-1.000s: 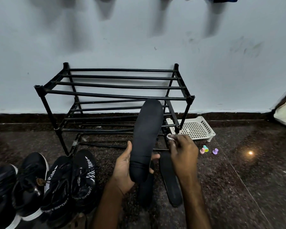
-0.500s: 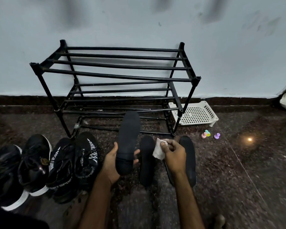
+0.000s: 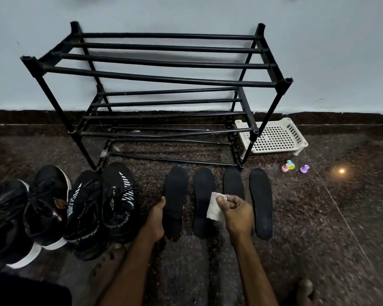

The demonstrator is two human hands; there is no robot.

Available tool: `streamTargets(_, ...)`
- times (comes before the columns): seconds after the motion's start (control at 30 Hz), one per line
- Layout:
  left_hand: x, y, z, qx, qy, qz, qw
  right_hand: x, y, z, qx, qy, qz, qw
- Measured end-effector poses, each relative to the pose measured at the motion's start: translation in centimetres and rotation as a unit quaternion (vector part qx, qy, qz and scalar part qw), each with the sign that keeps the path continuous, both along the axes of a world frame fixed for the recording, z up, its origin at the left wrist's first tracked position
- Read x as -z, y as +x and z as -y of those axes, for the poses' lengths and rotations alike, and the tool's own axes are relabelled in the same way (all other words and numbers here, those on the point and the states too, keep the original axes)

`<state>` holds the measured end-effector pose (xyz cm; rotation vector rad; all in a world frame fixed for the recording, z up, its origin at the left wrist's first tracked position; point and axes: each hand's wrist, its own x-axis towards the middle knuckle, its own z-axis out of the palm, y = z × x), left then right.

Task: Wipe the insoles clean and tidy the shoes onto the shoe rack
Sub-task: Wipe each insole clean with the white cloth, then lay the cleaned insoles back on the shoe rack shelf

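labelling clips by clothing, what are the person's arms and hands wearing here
Nothing visible: the left hand and right hand are bare, with no gloves, rings or watch, and no sleeves show up to the frame's lower edge.

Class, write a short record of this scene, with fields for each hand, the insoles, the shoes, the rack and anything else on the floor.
left hand: grips the leftmost insole near its lower end
right hand: pinches a white wipe
insoles: four black, side by side in front of the shoe rack
shoes: four black, on the floor left of the insoles, none on the rack
shoe rack: black, stands against the wall
other: white perforated tray by the rack's right legs; small coloured pieces nearby
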<state>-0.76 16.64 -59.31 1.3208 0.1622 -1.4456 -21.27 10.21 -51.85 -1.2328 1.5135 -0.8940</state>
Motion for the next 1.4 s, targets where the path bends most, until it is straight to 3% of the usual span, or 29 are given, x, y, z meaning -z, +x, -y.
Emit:
streamTargets(0.1, 3.1, 0.6, 0.7, 0.008, 0.055, 0.072, 0.996, 0.0, 0.4, -0.1, -0.007, -0.007, -0.029, 1.000)
streamTargets(0.2, 2.4, -0.2, 1.3, 0.001, 0.044, 0.126, 0.991, 0.3, 0.4, -0.1, -0.005, 0.000, -0.032, 0.999)
streamTargets(0.3, 1.2, -1.1, 1.8, 0.012, 0.033, 0.241, 0.970, 0.4, 0.3, -0.3, -0.003, 0.010, -0.041, 0.999)
streamTargets(0.37, 0.7, -1.3, 1.8, 0.034, 0.041, 0.366, 0.929, 0.3, 0.4, -0.4, -0.005, 0.014, -0.048, 0.999)
streamTargets(0.43, 0.2, -1.1, 1.4, 0.056, 0.078, 0.513, 0.853, 0.0, 0.5, -0.5, -0.008, 0.015, -0.054, 0.998)
streamTargets(0.5, -1.4, -1.2, 1.1, 0.048, 0.064, 0.583, 0.808, -0.4, 0.5, -0.5, -0.009, 0.011, -0.058, 0.998)
streamTargets(0.53, -2.9, -1.5, 1.1, 0.058, 0.015, 0.571, 0.819, -0.7, 0.6, -0.5, -0.008, 0.008, -0.059, 0.998)
streamTargets(0.57, -4.7, -2.1, 1.1, 0.079, -0.045, 0.516, 0.852, -0.9, 0.7, -0.5, -0.007, 0.006, -0.060, 0.998)
streamTargets(0.63, -7.9, -3.8, 1.3, 0.181, -0.144, 0.365, 0.902, -1.5, 0.7, -0.6, -0.006, 0.005, -0.054, 0.998)
streamTargets(0.73, -11.0, -5.7, 1.5, 0.289, -0.211, 0.296, 0.886, -2.3, 0.5, -0.6, -0.015, 0.010, -0.027, 0.999)
streamTargets(0.9, -13.7, -7.0, 1.1, 0.243, -0.248, 0.244, 0.906, -3.6, -0.5, -0.1, -0.057, -0.006, -0.002, 0.998)
streamTargets(1.0, -15.2, -7.3, 1.5, 0.276, -0.244, 0.246, 0.897, -5.2, -1.7, 0.4, -0.095, -0.039, -0.011, 0.995)
streamTargets(1.23, -17.3, -9.1, 4.0, 0.360, -0.201, 0.363, 0.836, -9.4, -5.5, 1.6, -0.140, -0.091, -0.188, 0.968)
streamTargets(1.3, -17.4, -9.7, 5.0, 0.386, -0.195, 0.402, 0.807, -9.2, -6.2, 2.0, -0.130, -0.100, -0.152, 0.975)
streamTargets(1.4, -17.3, -10.2, 5.9, 0.374, -0.194, 0.414, 0.807, -8.8, -6.6, 1.6, -0.073, -0.089, 0.072, 0.991)
